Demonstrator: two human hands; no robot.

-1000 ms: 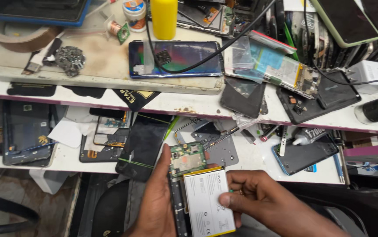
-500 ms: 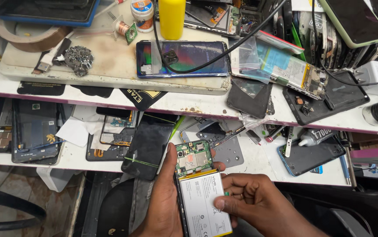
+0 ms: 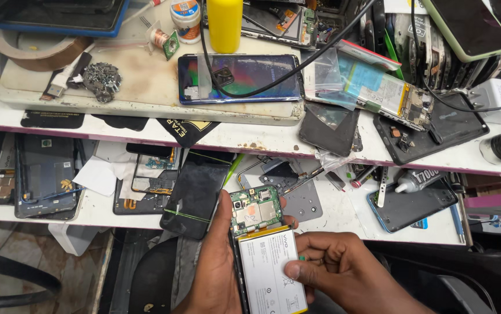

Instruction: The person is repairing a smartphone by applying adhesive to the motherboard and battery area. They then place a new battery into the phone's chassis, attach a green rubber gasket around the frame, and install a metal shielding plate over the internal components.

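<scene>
White and flat, the battery (image 3: 274, 270) lay in the back of an opened phone (image 3: 260, 250) that the person held low in front of the lower shelf (image 3: 343, 218). The left hand (image 3: 215, 267) was wrapped around the phone's left edge, thumb reaching up beside the green circuit board (image 3: 254, 210) that sat just above the battery. The right hand (image 3: 335, 270) was half curled at the battery's right side, its thumb pressed flat on the white face and the other fingers folded in against the phone's edge.

Just above the phone, on the shelf, lay a dark cracked screen panel (image 3: 195, 195) to the upper left and a grey back cover (image 3: 300, 195) to the upper right, with tweezers (image 3: 308, 177) across it. Farther right of the phone lay a blue-rimmed handset (image 3: 413, 203) and a glue tube (image 3: 416, 181) beside it. Well to the left sat a stripped phone frame (image 3: 44, 174).

On the table (image 3: 250, 136) above the shelf, straight up from the held phone, a glossy blue-green phone (image 3: 239, 78) rested on a worn mat (image 3: 134, 81), a black cable (image 3: 320, 52) looping over it and a yellow bottle (image 3: 225, 23) standing just behind. Left of that phone lay a heap of small screws (image 3: 100, 78).
</scene>
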